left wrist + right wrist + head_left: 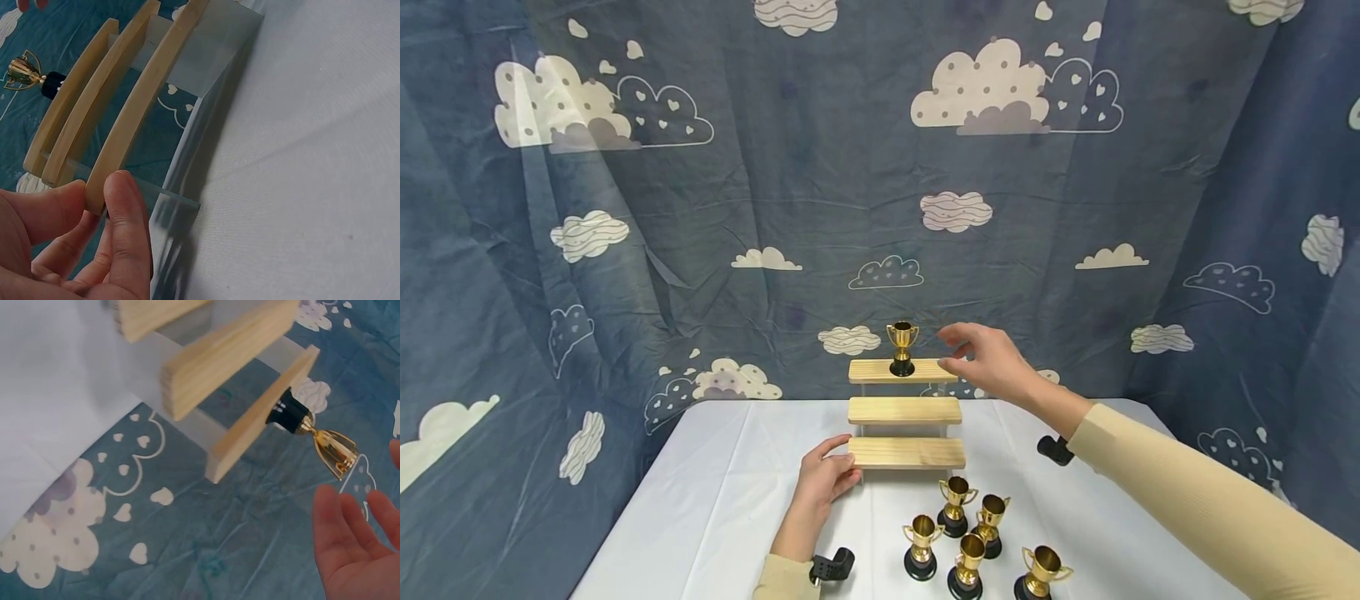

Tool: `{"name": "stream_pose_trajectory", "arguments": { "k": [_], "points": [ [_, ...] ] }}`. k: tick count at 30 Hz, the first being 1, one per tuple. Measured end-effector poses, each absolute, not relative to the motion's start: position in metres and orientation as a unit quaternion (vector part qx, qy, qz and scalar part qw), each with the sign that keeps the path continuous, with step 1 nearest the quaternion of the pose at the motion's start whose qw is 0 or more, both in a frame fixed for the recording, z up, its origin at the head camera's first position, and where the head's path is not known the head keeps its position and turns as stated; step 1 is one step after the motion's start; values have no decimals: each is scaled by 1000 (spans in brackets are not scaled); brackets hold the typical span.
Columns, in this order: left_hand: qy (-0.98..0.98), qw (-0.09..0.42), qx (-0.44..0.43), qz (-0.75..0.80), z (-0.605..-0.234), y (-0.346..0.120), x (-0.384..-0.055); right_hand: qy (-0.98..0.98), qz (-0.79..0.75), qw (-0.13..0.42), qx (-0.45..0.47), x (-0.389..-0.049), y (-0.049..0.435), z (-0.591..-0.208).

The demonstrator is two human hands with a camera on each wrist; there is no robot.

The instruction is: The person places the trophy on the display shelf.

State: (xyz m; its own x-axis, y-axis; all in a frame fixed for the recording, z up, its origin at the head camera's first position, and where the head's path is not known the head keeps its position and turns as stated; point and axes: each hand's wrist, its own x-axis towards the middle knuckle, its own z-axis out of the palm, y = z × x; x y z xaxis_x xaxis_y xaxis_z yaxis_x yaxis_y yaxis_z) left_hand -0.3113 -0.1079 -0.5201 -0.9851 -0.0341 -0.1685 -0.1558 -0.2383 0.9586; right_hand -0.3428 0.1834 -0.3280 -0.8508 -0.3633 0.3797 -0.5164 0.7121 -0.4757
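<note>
A three-tier stand with wooden steps (907,453) and clear side panels stands on the table. With thumb and fingers, my left hand (822,482) pinches the left end of the lowest step (134,115). One small gold trophy cup (902,337) on a black base stands upright on the top step (867,372). Just right of that trophy, my right hand (988,360) is held in the air, fingers loosely bent and apart from the cup. In the right wrist view, a gap shows between the trophy (334,450) and the fingertips (326,495).
Several more gold trophies (922,537) stand on the white tablecloth (730,492) in front of the stand, towards its right. A dark blue curtain (820,183) with cloud prints hangs behind and at both sides. A black wrist camera (832,566) sits by the left cuff.
</note>
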Motion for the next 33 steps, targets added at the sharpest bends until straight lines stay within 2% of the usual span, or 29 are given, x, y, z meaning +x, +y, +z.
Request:
{"name": "stream_pose_trajectory", "arguments": {
  "k": [12, 33],
  "points": [
    [619, 40, -86, 780, -522, -110, -313, -922, 258, 122, 262, -314, 198, -349],
    [618, 42, -76, 782, -519, -109, -311, -926, 220, 84, 296, -261, 211, -361]
  ]
}}
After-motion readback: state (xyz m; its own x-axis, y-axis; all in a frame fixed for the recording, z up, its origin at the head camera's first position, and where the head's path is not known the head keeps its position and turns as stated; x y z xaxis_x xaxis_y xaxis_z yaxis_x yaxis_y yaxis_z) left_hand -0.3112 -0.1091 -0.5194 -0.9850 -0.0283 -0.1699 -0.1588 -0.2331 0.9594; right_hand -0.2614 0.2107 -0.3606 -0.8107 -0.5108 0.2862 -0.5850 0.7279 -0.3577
